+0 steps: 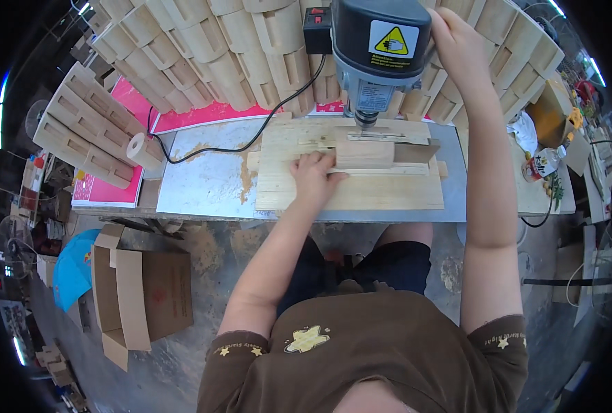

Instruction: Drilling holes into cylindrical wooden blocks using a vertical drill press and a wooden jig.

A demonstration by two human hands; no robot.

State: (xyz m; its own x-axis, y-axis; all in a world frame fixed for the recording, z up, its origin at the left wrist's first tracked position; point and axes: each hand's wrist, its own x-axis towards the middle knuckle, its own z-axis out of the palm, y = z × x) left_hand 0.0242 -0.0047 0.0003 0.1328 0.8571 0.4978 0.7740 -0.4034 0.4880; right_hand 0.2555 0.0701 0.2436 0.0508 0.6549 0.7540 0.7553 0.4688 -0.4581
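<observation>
A pale wooden block (365, 155) with a rounded face lies in a wooden jig board (381, 196) on the bench. My left hand (313, 176) grips the block's left end, its thumb along the near side. Above the block stands a drill press (381, 41) with a dark head; its chuck (366, 118) points down just behind the block. Any bit in it is too small to make out. My right hand (452, 34) is raised at the right side of the drill head, fingers curled; what they hold is hidden behind the housing.
Stacks of slotted wooden pieces (216, 51) stand behind the drill press, with more on the left (89, 124). A black cable (233, 149) loops across the bench. At right is a plastic jar (544, 163). An open cardboard box (151, 289) and blue umbrella (71, 268) are on the floor.
</observation>
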